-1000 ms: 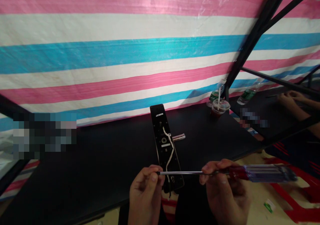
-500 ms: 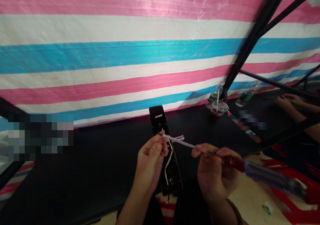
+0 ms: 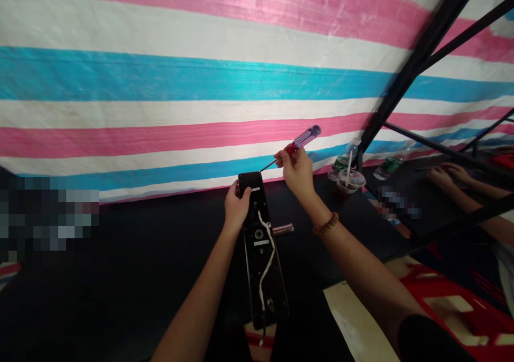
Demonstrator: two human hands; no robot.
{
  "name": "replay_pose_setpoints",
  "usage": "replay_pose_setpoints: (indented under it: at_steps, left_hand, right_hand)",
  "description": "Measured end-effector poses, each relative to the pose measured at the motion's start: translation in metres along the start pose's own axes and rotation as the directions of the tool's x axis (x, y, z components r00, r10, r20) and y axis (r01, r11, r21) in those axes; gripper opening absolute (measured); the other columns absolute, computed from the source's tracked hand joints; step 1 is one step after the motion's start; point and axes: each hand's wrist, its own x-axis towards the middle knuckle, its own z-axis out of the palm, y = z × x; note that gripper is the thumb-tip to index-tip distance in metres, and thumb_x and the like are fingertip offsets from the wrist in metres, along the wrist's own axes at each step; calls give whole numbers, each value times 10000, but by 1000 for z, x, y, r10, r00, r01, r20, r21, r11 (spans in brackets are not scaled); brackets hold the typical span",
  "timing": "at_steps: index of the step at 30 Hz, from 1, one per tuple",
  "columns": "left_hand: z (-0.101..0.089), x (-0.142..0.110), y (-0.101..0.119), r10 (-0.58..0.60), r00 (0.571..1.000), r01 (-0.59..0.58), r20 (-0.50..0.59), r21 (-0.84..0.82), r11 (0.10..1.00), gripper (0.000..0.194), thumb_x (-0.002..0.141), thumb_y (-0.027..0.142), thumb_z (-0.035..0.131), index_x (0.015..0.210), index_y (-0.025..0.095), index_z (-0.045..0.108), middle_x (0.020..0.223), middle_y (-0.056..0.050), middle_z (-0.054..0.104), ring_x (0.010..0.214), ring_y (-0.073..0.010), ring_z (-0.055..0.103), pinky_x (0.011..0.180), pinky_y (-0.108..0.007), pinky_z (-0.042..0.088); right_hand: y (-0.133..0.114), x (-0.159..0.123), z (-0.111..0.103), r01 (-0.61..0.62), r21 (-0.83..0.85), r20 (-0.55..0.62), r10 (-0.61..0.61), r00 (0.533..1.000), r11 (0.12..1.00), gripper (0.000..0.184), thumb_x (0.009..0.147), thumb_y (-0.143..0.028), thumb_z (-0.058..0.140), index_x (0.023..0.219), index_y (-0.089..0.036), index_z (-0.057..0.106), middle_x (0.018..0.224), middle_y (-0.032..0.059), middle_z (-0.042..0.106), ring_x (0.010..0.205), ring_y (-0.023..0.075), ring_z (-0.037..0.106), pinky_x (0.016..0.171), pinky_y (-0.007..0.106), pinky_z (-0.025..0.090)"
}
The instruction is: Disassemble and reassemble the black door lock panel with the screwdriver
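A long black door-lock panel (image 3: 263, 255) lies on the black table, its back facing up, with a white cable (image 3: 265, 260) running down it. My left hand (image 3: 236, 208) rests on the panel's far end, with the fingers over its top edge. My right hand (image 3: 296, 173) is raised above the table, beyond the panel, and holds a screwdriver (image 3: 299, 143) with a red and clear purple handle. A thin shaft points down to the left. A short metal lever handle (image 3: 283, 229) lies just right of the panel. A beaded bracelet (image 3: 326, 224) circles my right wrist.
A plastic cup with a straw (image 3: 347, 183) and a water bottle (image 3: 344, 161) stand at the table's far right. Black frame poles (image 3: 417, 67) cross a striped tarpaulin (image 3: 201, 83). On a neighbouring table, a co-worker's hands (image 3: 445, 176) rest near another bottle (image 3: 390, 167).
My right hand has lifted the screwdriver up and away from the panel, and my left hand has let go of its shaft and moved onto the panel's far end.
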Motion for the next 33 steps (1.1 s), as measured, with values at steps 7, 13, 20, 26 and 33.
replay_pose_setpoints:
  at_steps: [7,13,20,26,33]
  left_hand:
    - [0,-1,0,38,999,-38,-14,-28,999,444,877,285,658,1299,152,624,1216,-130,726,1061,-258,705,953,-367,530]
    - [1,-4,3,45,999,-45,-6,-45,998,451,884,284,647,1314,152,626,1202,-130,735,1043,-260,713,945,-373,535]
    - [2,-3,1,48,999,-48,-10,-65,997,460,879,271,641,1319,138,627,1208,-139,732,1049,-271,716,956,-391,535]
    - [2,-2,1,47,999,-47,-9,-81,996,441,865,275,657,1287,147,646,1191,-128,741,1045,-268,719,965,-400,537]
    - [2,-4,1,58,998,-57,1,-97,994,478,883,280,640,1342,152,620,1246,-121,727,1087,-266,712,1000,-401,530]
  right_hand:
    - [9,4,6,-1,-8,57,1,998,1000,135,973,-368,529,953,-243,482,827,25,729,658,152,668,642,318,529]
    - [14,2,8,-2,-38,59,4,998,999,145,980,-381,524,949,-248,477,819,17,728,652,149,661,651,325,527]
    - [13,4,10,27,-61,74,-23,997,998,107,976,-340,525,957,-243,484,816,15,726,645,146,671,628,308,528]
    - [10,10,14,56,-67,164,-45,985,996,78,941,-304,578,931,-235,542,806,2,730,651,143,696,629,288,553]
    - [3,18,24,-87,65,200,73,977,994,172,874,-383,660,843,-214,653,635,-30,681,607,153,708,615,281,602]
